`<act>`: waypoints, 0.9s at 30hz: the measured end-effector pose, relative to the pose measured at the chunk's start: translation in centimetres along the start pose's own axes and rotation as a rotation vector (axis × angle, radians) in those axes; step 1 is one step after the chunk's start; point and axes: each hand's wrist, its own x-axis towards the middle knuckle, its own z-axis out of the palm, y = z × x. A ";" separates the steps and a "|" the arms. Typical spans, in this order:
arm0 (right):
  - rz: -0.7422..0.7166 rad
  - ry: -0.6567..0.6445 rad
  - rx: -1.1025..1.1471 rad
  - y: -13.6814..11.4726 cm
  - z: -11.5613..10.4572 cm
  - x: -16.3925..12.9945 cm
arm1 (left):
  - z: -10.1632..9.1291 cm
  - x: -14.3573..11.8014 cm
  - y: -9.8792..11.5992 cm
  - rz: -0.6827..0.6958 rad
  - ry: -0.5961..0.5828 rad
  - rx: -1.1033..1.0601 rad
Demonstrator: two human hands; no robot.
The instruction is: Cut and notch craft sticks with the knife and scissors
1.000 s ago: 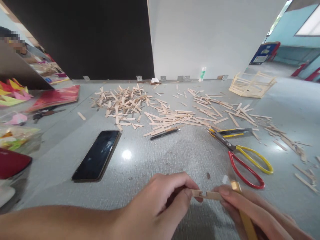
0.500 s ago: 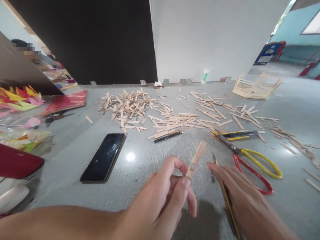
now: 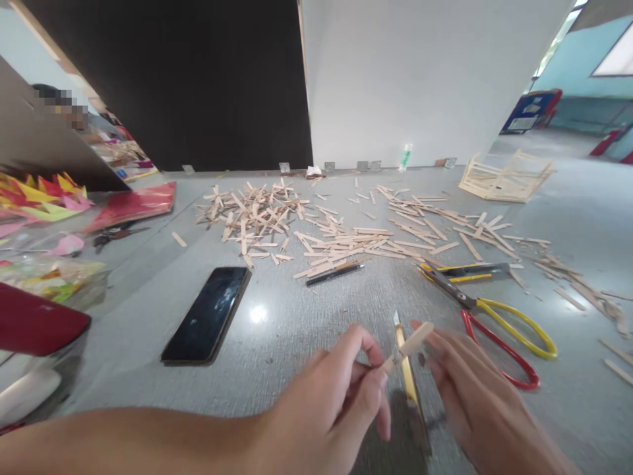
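Left hand [image 3: 329, 402]: fingers together, pinched on a short stick [image 3: 408, 346] at its near end; stick tilted up and to the right, far end touching the fingertips of the right hand.

Right hand [image 3: 475, 402]: just right of the left hand, curled round the yellow handle of a knife [image 3: 408, 377]; blade tip showing just above the stick, handle running back toward the wrist between the two hands. Grip partly hidden, fingers closed about the handle.

Scissors [image 3: 489, 316]: on the table just beyond the right hand, red and yellow loops nearest it, blades pointing away to the left.

Second yellow cutter [image 3: 469, 270]: beyond the scissors, touching or crossing their blades; cannot tell which.

Pen [image 3: 335, 273]: lying flat ahead of the left hand, at the near edge of the stick heap.

Stick heap [image 3: 306, 224]: loose sticks scattered widely, well ahead of both hands, trailing off to the right.

Phone [image 3: 208, 315]: face up, dark screen, ahead and to the left of the left hand.

Stick frame [image 3: 504, 177]: far ahead and right of the right hand.

Glue bottle [image 3: 405, 157]: upright by the wall, far ahead.

Coloured paper [image 3: 44, 198] and red sheet [image 3: 131, 204]: far left of the left hand.

Table [image 3: 277, 356]: grey, glossy, under everything.
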 end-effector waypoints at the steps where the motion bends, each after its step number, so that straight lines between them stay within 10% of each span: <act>1: 0.021 0.010 0.072 -0.5 -0.3 0.3 | 0.2 -0.1 -0.2 -0.006 -0.029 0.048; 11: 0.363 0.080 0.370 -1.5 0.0 1.5 | 0.1 -0.1 -0.6 0.056 -0.178 0.628; 18: 0.572 0.000 0.546 0.0 0.4 1.2 | -4.7 3.4 -3.9 0.030 0.182 0.920; 27: 0.569 -0.129 0.603 0.2 0.6 0.9 | -3.2 2.8 -2.4 0.169 0.069 0.935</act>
